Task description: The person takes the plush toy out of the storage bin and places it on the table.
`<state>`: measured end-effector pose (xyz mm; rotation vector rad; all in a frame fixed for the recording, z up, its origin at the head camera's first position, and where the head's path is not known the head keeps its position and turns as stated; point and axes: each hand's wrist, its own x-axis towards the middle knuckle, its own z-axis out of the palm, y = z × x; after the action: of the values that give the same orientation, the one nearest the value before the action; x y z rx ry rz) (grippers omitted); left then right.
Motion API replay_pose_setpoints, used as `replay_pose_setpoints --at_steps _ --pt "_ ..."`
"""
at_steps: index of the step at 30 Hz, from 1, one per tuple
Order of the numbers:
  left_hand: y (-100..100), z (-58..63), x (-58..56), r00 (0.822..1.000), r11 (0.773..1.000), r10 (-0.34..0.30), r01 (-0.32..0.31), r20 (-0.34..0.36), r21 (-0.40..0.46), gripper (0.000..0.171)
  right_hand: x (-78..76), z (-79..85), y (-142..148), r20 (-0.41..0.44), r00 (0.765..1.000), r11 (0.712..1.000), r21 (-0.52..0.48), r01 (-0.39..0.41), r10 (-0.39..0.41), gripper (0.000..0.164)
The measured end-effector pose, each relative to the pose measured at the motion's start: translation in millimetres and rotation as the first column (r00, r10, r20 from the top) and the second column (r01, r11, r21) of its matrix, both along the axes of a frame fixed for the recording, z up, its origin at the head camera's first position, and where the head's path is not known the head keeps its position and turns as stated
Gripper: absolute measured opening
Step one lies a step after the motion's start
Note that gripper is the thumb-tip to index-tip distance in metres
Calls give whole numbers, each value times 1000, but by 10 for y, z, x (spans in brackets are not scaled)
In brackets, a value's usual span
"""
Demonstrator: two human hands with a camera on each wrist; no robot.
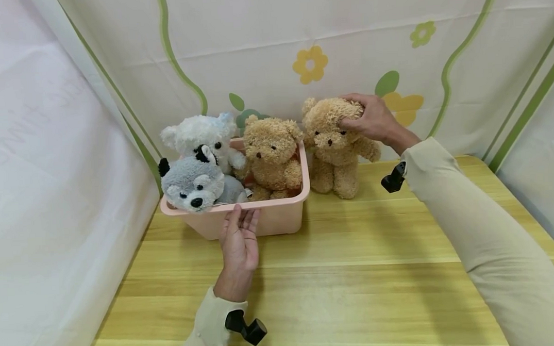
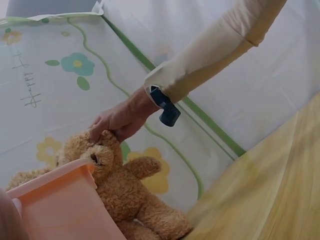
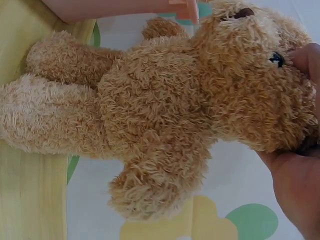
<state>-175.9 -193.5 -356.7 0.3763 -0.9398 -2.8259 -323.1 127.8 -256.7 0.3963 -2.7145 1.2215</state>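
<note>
My right hand (image 1: 372, 118) grips the head of a curly tan teddy bear (image 1: 336, 155) upright on the table, just right of a pink plastic bin (image 1: 279, 219). In the right wrist view, its fingers and thumb lie around the bear's head. My left hand (image 1: 241, 241) holds the bin's front rim, palm up, thumb at the rim and fingers beneath it. Inside the bin sit a second tan teddy bear (image 1: 271, 152), a white plush animal (image 1: 198, 135) and a grey plush husky (image 1: 191, 184), whose head leans over the front left rim.
The wooden table (image 1: 355, 273) extends in front and to the right of the bin. Behind stands a white cloth backdrop (image 1: 254, 65) printed with flowers and green lines. Another white cloth wall (image 1: 40, 178) borders the left side.
</note>
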Motion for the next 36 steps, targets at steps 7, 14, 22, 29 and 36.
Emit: replay_pose_setpoints --at_steps 7,14,22,29,36 --pt "10 34 20 1000 1000 5 -5 -7 4 9 -34 -11 39 58 998 999 24 -39 38 64" --pt "3 27 11 1000 1000 6 -6 3 7 9 -94 -74 43 55 998 995 85 -49 44 61" --pt "-5 30 9 1000 1000 -2 2 20 -4 9 -116 -83 -11 119 992 993 99 -63 51 59" --pt "-14 30 11 1000 1000 2 -2 2 -6 9 -196 -140 -66 174 984 994 91 -63 46 58" --pt "3 33 12 1000 1000 3 -3 3 -18 9 -251 -230 -50 220 974 997 43 -63 52 58"
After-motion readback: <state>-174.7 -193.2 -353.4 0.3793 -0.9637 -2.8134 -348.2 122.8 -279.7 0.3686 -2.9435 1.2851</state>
